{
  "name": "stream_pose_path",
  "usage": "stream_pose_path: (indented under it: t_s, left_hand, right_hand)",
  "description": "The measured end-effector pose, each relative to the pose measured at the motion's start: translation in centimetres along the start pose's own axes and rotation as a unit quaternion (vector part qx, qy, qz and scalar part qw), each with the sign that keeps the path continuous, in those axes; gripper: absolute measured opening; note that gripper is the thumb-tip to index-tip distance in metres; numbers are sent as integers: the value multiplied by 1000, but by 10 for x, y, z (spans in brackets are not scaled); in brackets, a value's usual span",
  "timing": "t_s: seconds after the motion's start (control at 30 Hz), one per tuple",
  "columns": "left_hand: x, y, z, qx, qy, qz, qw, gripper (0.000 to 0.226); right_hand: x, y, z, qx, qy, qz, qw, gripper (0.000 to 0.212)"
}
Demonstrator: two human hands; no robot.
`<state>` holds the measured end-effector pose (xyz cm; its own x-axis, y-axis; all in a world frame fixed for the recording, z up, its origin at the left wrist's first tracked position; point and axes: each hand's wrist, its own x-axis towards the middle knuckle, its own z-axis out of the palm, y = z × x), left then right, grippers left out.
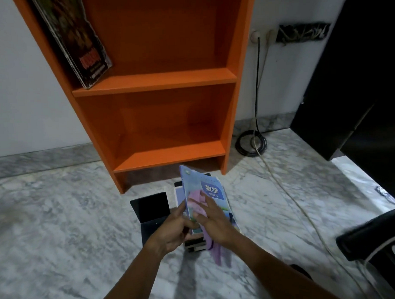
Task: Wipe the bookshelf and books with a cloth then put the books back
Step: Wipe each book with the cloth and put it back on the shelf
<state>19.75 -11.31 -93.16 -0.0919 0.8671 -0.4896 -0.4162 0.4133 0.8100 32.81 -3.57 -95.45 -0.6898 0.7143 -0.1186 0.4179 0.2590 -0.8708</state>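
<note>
A blue book is held upright over the floor while a purple cloth is pressed on its cover.

At 7 o'clock of the book, the left hand closes its fingers on the blue book along its left edge; at 5 o'clock the right hand lays spread fingers flat on the purple cloth against the cover. A stack of books lies beneath on the floor. At 12 o'clock stands the orange bookshelf, a dark book leaning at its upper left.
</note>
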Motion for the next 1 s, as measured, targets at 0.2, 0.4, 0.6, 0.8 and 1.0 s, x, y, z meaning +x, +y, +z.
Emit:
stream_pose_path:
  t_s: [0.2, 0.4, 0.6, 0.8, 1.0]
  left_hand:
    - [-25, 31, 11, 47, -93, 54, 993, 92]
    - [-48, 61, 14, 48, -135, 115, 983, 99]
    - [-57, 81, 6, 66, -130, 114, 983, 99]
    - [-46, 75, 10, 17, -86, 152, 984, 88]
    - [-57, 100, 2, -4, -42, 168, 985, 87]
  right_hand:
    - [49, -61, -43, -14, 133, -69, 989, 41]
    - [97, -69, -77, 153, 180, -25, 971, 44]
    - [87, -57, -67, 301, 165, 83, 936, 59]
    - [57, -122, -48, 171, 110, -120, 972, 43]
    - [22, -89, -35, 167, 102, -140, 971, 36]
